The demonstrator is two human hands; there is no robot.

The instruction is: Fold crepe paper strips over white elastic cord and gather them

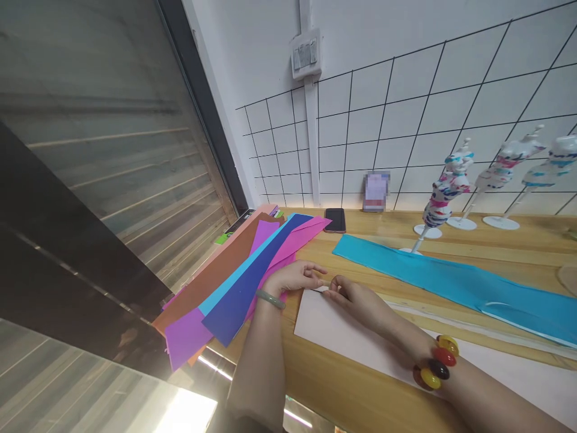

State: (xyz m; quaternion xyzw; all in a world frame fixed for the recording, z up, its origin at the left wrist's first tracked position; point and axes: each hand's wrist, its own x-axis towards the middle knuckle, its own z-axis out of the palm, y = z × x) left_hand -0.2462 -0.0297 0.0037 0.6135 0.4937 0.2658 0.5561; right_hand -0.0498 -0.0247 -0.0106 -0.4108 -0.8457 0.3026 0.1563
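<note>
A long pale pink sheet [356,337] lies on the wooden table, running off to the right. My left hand [297,276], with a green bangle at its wrist, is at the sheet's upper left corner, fingers bent; what they hold, if anything, is too small to tell. Just right of it, my right hand [349,293] pinches at the sheet's top edge near that corner, below a bead bracelet [438,362]. Between the two hands something thin shows, not clear enough to name. A clear strip [451,319] runs along the sheet's upper edge.
Colored sheets [252,270] are piled at the left table edge. A long blue piece [451,276] lies beyond my right arm. Farther back are a phone [335,221], a small card [375,191] and several small dress forms [451,180] before a wire grid wall.
</note>
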